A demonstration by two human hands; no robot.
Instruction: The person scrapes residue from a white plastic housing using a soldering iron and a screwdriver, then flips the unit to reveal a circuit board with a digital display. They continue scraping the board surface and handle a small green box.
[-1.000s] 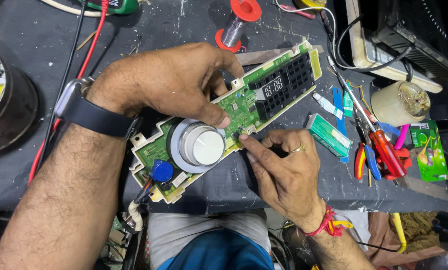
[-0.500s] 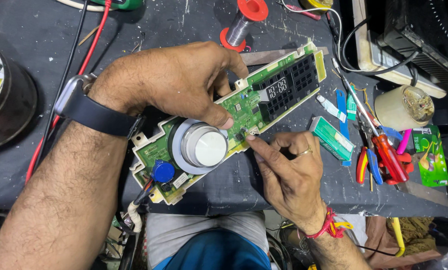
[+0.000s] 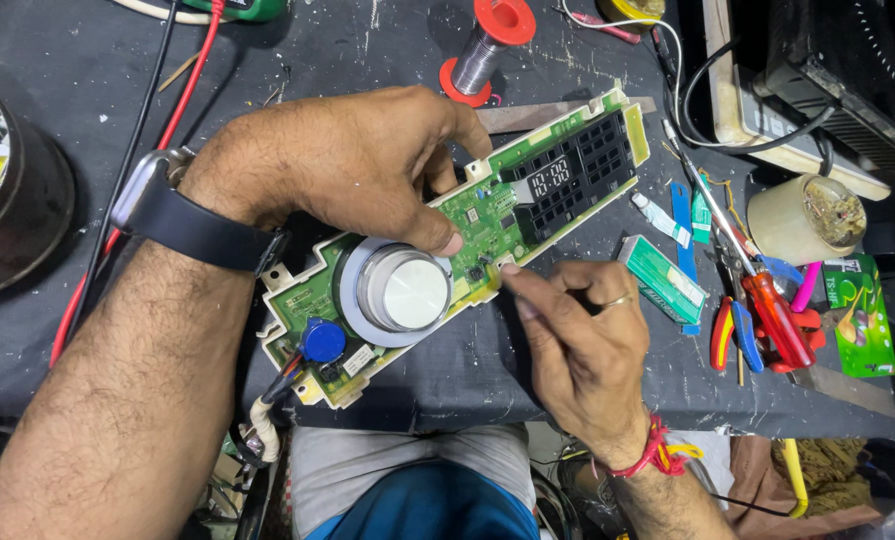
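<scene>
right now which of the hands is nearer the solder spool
Left. The left hand lies on the circuit board just below the solder spool; the right hand sits lower, at the board's near edge.

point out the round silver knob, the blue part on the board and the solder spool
round silver knob point(image 3: 403, 290), head view, on its shiny flat face
blue part point(image 3: 323, 340), head view, on its round top
solder spool point(image 3: 487, 48), head view, on the wound wire between the red ends

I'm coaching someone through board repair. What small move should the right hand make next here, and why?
Probably press the right hand fingertip onto the small part at the near edge of the green circuit board. The left hand pins the board by the round white knob, steadying it.
</scene>
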